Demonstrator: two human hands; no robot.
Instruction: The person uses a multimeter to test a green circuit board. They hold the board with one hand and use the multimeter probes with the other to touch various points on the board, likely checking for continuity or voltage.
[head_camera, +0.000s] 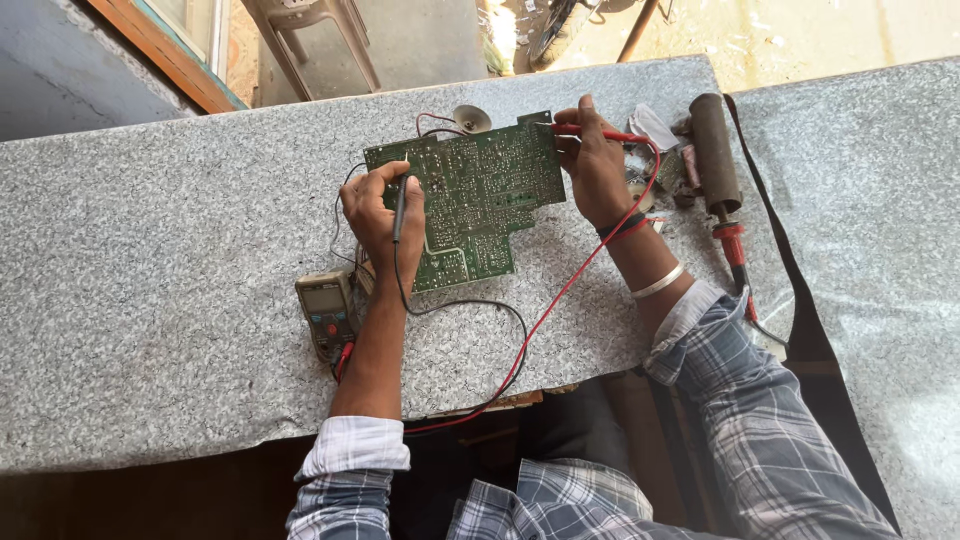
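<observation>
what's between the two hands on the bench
In the head view, the green circuit board lies between the left hand with its black probe and the right hand with its red probe.

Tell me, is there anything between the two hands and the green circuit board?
Nothing visible. The left hand holds the black probe on the circuit board, and the right hand holds the red probe at its upper edge.
</observation>
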